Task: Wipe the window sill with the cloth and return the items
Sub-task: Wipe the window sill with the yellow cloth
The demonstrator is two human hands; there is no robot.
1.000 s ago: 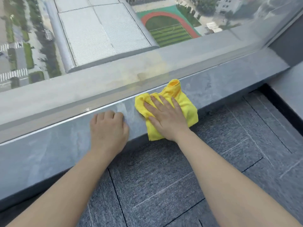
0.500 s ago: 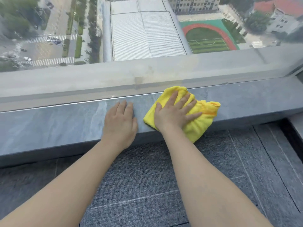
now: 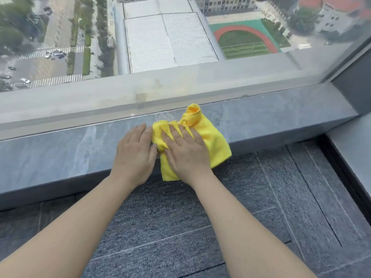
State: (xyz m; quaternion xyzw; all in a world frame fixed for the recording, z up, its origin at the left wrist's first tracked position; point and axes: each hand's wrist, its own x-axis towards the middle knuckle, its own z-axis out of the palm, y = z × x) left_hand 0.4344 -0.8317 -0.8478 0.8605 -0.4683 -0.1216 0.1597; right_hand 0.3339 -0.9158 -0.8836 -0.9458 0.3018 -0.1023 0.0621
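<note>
A crumpled yellow cloth (image 3: 210, 135) lies on the grey stone window sill (image 3: 60, 149), hanging a little over its front edge. My right hand (image 3: 185, 153) presses flat on the cloth with fingers spread. My left hand (image 3: 134, 153) rests flat on the bare sill right beside it, its fingers close together and its thumb side touching the cloth's left edge. No other items show on the sill.
The window glass (image 3: 160, 47) rises right behind the sill. A dark frame post (image 3: 355, 81) closes the sill at the right. A lighter ledge (image 3: 353, 149) runs along the right wall. Grey carpet tiles (image 3: 180, 227) cover the floor below.
My right hand has slid the cloth left along the sill until it meets my left hand. The cloth has bunched up more. My left hand stayed planted.
</note>
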